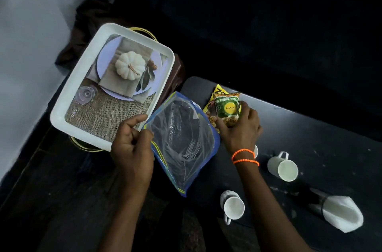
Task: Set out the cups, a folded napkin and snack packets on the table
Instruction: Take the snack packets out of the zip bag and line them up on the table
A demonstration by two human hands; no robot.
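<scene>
Green foil is what the right hand (237, 130) has pinched, fingers wrapped round a green snack packet (227, 108) low over the dark table (310, 138). Directly behind that grip lies a yellow snack packet (219, 92), touching or overlapping the green one, so a careless set-down could shove it toward the table's far edge, which looks close. The left hand (132, 148) clamps the rim of a clear blue-edged zip bag (182, 144) between thumb and fingers; the bag hangs limp between the two hands and could drag across the packets. Just inside the right wrist a white cup (256, 151) peeks out, mostly hidden, and a quick pull back of that arm might knock it. Two more white cups (283, 167) (232, 206) lie tipped on their sides nearer the person. The folded white napkin (341, 212) lies well clear, beside a dark object I cannot identify.
</scene>
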